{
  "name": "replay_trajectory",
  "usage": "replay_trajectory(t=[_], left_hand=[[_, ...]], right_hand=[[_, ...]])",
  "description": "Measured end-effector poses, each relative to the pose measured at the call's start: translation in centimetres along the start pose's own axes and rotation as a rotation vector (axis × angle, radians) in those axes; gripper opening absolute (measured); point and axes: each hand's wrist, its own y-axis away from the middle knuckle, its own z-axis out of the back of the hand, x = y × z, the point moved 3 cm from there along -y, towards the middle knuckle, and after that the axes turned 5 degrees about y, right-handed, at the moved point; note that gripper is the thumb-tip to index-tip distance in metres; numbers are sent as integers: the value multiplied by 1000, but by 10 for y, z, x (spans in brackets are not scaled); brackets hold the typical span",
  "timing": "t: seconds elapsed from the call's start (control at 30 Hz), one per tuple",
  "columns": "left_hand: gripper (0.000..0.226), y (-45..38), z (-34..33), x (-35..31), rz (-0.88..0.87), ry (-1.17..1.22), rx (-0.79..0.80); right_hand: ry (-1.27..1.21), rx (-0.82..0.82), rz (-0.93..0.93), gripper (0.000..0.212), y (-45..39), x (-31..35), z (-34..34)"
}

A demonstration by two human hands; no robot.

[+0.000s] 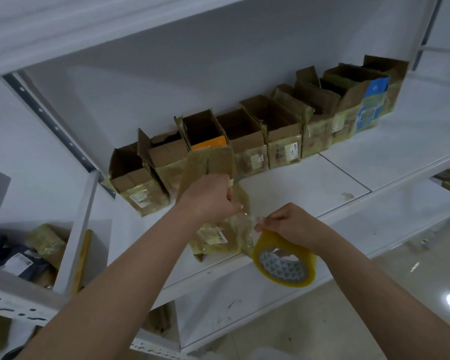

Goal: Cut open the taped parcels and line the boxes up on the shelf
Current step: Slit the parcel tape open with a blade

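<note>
About ten opened brown cardboard boxes already line my white metal shelf, running toward two o'clock. My left hand grips the tape-wrapped brown parcel at the shelf's front edge, at six o'clock from the row. My right hand pinches clear film and holds a yellow tape roll; this one isn't placed yet.

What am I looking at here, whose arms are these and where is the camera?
There is no machine. A person wears the camera on their head, so you look down along their two bare arms. The left hand grips a taped box standing at the front of a white shelf. The right hand pinches the end of clear tape, with a yellow tape roll hanging on it. Behind them stands a row of opened boxes.
</note>
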Motion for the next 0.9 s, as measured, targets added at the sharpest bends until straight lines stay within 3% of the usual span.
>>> replay_trajectory(t=[0.1,0.23,0.3,0.57,0.67,0.73,0.83,0.9], left_hand=[[31,1,-1,-1,1,16,-6],[31,5,3,8,40,-6,-5],[31,5,4,7,40,-17,-19],[40,6,-11,-9,104,-300,-42],[30,6,0,-3,106,-56,-39],[39,8,9,1,103,226,-113],[72,19,13,-13,35,604,-256],[66,18,4,-23,11,743,-250]], right_hand=[[-105,54,-64,29,-11,-6,-13],[243,10,-146,31,-12,-40,-14],[194,13,-143,30,-10,-49,-8],[-3,-255,174,23,-9,-9,35],[-88,-285,238,20,-3,-5,37],[-133,-292,280,22,0,1,37],[-134,-321,370,21,4,14,38],[-77,-368,430,32,6,22,38]])
